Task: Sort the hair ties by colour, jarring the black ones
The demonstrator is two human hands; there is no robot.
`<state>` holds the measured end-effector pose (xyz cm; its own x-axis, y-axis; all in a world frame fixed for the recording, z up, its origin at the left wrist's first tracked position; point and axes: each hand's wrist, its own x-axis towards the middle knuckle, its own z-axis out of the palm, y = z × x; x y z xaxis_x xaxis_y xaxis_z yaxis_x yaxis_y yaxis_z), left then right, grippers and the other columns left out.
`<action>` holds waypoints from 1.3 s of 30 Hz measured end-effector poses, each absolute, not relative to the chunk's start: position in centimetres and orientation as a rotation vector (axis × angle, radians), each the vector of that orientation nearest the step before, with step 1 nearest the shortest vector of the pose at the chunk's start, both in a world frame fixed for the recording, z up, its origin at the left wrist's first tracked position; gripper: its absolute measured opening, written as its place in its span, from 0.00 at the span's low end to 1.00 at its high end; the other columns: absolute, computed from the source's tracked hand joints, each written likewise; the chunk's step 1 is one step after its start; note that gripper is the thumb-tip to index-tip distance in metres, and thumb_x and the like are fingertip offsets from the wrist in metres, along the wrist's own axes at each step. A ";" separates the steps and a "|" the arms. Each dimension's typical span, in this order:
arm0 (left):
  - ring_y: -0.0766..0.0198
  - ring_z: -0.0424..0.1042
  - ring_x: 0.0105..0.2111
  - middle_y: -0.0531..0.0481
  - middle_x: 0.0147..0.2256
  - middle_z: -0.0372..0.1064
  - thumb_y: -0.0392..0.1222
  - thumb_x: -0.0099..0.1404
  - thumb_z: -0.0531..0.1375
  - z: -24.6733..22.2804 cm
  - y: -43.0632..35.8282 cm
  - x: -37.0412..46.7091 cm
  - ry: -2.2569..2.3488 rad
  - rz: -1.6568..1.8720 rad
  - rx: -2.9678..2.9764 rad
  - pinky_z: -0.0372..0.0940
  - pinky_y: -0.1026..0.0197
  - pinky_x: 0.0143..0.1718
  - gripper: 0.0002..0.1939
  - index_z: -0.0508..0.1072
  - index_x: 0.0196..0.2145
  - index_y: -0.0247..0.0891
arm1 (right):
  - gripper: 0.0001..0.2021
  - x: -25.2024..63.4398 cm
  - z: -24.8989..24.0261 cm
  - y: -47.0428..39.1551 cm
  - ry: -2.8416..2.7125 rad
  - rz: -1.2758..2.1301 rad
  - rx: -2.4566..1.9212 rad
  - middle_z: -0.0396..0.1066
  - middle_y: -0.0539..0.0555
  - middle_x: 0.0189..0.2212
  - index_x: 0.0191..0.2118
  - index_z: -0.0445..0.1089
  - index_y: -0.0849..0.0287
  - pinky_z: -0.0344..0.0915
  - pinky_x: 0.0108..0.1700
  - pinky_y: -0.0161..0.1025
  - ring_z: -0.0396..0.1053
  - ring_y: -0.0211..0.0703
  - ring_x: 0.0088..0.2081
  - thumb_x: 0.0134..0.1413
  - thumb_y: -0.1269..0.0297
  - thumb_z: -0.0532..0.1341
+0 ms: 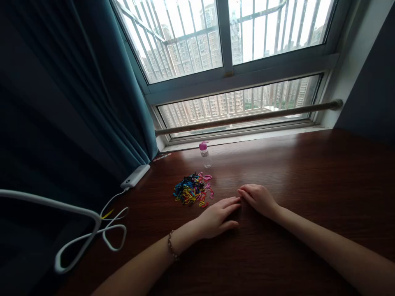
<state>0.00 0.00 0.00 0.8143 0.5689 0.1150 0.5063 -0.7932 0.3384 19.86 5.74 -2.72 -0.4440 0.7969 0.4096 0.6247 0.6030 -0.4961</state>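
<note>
On the dark red-brown wooden table (296, 172) my left hand (219, 218) lies palm down, fingers stretched to the right and thumb apart. It holds nothing, and a beaded bracelet (171, 246) circles that wrist. My right hand (258, 199) rests on the wood just to the right, its fingers loosely bent and pointing left, close to the left fingertips. Nothing shows in its grasp. Just beyond my left hand is a heap of small looped pieces (191, 190) in blue, black, yellow, pink and red, like clips or links; their exact kind is too small to tell.
A small clear bottle with a pink cap (205, 154) stands behind the heap. At the left edge lie a white power strip (135, 176) and looping white cable (115, 226). A blue curtain (123, 102) hangs left; a rail (247, 118) crosses the window.
</note>
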 end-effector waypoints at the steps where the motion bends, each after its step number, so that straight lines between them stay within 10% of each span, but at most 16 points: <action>1: 0.58 0.48 0.60 0.43 0.60 0.48 0.50 0.63 0.51 -0.1 0.3 -0.4 0.904 0.326 2.663 0.49 0.56 0.59 0.28 0.54 0.57 0.37 | 0.15 19.9 -2.7 5.8 -2.211 0.360 -1.117 0.71 0.53 0.29 0.32 0.70 0.58 0.60 0.37 0.35 0.69 0.42 0.33 0.60 0.59 0.49; 13: 0.61 0.50 0.59 0.44 0.59 0.50 0.48 0.65 0.47 -0.9 3.3 -3.8 1.198 0.472 2.549 0.51 0.54 0.59 0.23 0.56 0.56 0.38 | 0.16 19.9 -2.3 5.5 -2.236 0.313 -1.020 0.70 0.54 0.26 0.30 0.69 0.60 0.61 0.34 0.34 0.68 0.40 0.29 0.61 0.61 0.48; 22: 0.53 0.50 0.59 0.36 0.57 0.52 0.55 0.62 0.48 0.0 -2.1 -0.4 0.132 0.574 2.956 0.49 0.50 0.59 0.33 0.47 0.59 0.33 | 0.14 16.2 -3.2 -1.8 -2.633 0.054 -0.071 0.72 0.60 0.36 0.38 0.70 0.61 0.60 0.49 0.47 0.67 0.52 0.43 0.48 0.58 0.57; 39: 0.54 0.59 0.54 0.39 0.57 0.52 0.48 0.58 0.55 0.6 -2.0 -0.1 0.357 0.386 2.605 0.59 0.58 0.52 0.31 0.52 0.57 0.38 | 0.21 15.8 -3.4 -2.2 -2.798 0.698 -0.216 0.64 0.62 0.51 0.53 0.60 0.70 0.53 0.57 0.35 0.59 0.44 0.54 0.54 0.66 0.55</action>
<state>-0.12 -2.01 0.59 0.9261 0.3161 0.2059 0.1809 -0.8510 0.4930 15.84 -2.15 -3.39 -0.9581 0.2017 0.2034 0.0825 0.8743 -0.4783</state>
